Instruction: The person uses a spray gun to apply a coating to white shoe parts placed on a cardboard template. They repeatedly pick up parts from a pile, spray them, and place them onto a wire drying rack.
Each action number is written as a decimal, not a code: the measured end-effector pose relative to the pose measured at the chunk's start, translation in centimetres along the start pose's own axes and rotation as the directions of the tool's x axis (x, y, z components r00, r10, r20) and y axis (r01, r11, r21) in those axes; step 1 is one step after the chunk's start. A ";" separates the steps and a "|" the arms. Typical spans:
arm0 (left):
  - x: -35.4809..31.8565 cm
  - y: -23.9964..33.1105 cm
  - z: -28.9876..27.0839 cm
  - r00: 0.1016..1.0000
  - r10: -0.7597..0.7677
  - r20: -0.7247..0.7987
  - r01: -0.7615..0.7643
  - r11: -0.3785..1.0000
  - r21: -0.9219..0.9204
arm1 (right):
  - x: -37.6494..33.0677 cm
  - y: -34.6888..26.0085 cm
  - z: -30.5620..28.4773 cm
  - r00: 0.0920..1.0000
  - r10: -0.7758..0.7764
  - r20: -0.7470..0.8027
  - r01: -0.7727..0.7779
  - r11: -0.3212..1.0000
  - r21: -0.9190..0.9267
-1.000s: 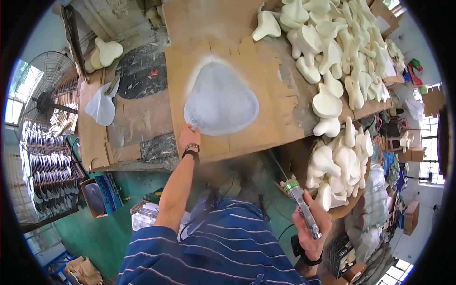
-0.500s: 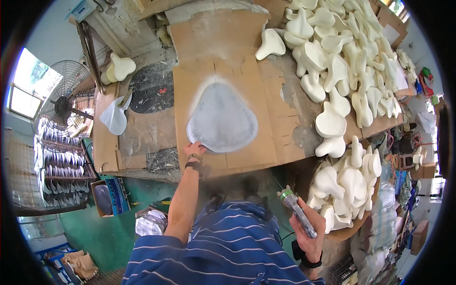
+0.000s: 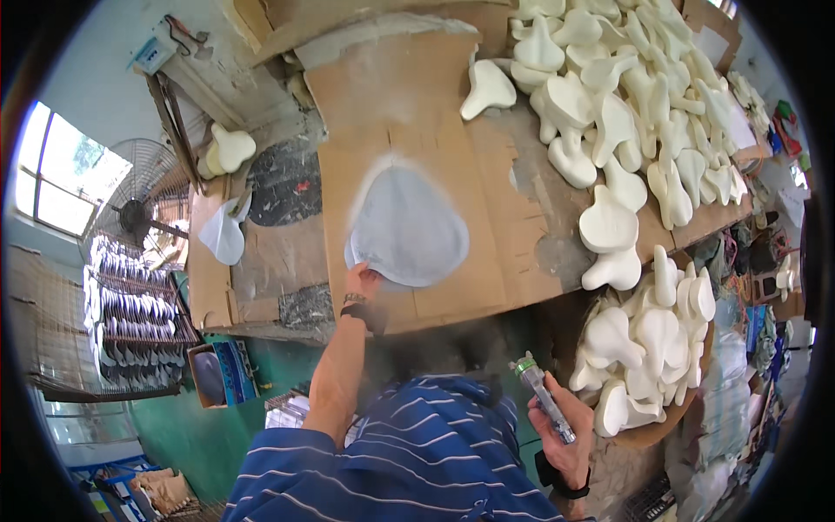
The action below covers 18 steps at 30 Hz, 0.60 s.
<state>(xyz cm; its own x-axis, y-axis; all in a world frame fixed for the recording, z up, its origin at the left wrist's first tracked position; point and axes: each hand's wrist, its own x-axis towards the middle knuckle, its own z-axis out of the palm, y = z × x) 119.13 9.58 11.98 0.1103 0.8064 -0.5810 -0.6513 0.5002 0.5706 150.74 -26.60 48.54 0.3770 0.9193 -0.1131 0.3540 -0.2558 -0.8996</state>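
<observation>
On the brown cardboard (image 3: 487,261) in front of me lies a pale grey sheet (image 3: 409,226), shaped like a rounded triangle with its narrow end away from me. A whitish haze rings its far edge on the cardboard. My left hand (image 3: 363,287) pinches the sheet's near-left edge, which looks slightly raised. Down at my right side, off the table, my right hand (image 3: 565,418) is wrapped round a silver spray gun (image 3: 544,396) with a green ring near its front end. Its nose points up toward the table.
Cream foam saddle-shaped pieces (image 3: 609,122) heap the table's right side; more fill a carton (image 3: 639,339) below. At left are another pale sheet (image 3: 223,233), foam pieces (image 3: 230,150), a fan (image 3: 133,213), a rack (image 3: 130,313) of pale sheets and a blue box (image 3: 230,374).
My left thumb has come over the sheet's near-left edge, and that edge looks lifted a little. The spray gun stays low at my right. The whole view has shifted slightly.
</observation>
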 end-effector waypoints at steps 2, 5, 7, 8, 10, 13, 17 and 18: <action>-0.6 1.4 6.4 0.995 0.048 0.087 -0.037 0.992 -0.122 | 0.3 1.2 0.2 1.000 -0.015 -0.018 0.015 0.999 0.051; -4.1 5.1 16.2 0.952 0.210 0.221 -0.160 0.962 -0.223 | 0.9 2.1 0.5 0.999 -0.039 -0.012 0.040 0.997 0.067; -6.1 8.5 19.4 0.915 0.216 0.341 -0.127 0.956 -0.263 | 1.1 2.8 0.8 0.997 -0.070 0.033 0.068 0.996 0.062; -7.2 10.5 20.6 0.890 0.231 0.393 -0.123 0.952 -0.282 | 2.0 2.8 1.1 0.993 -0.094 0.067 0.090 0.994 0.063; -10.7 11.4 24.9 0.835 0.303 0.459 -0.111 0.910 -0.399 | 2.2 1.8 1.6 0.998 0.042 0.043 -0.049 0.979 0.197; -12.6 14.5 22.9 0.725 0.635 0.266 -0.497 0.750 -0.435 | 2.4 -0.3 0.4 0.974 -0.039 0.222 0.014 0.994 0.113; -23.0 16.8 22.7 0.649 0.650 0.396 -0.359 0.720 -0.594 | 4.3 -0.7 1.7 0.959 -0.085 0.270 0.069 0.995 0.071; -24.3 16.9 21.5 0.615 0.699 0.366 -0.414 0.681 -0.604 | 4.9 -0.3 2.2 0.954 -0.124 0.274 0.110 0.992 0.065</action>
<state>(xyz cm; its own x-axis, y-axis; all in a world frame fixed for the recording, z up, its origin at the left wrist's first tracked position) 121.59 5.20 48.26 -0.1128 0.9606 0.2539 -0.9427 -0.1842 0.2782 150.61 -21.41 47.31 0.0809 0.9904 -0.1122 0.3374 -0.1331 -0.9319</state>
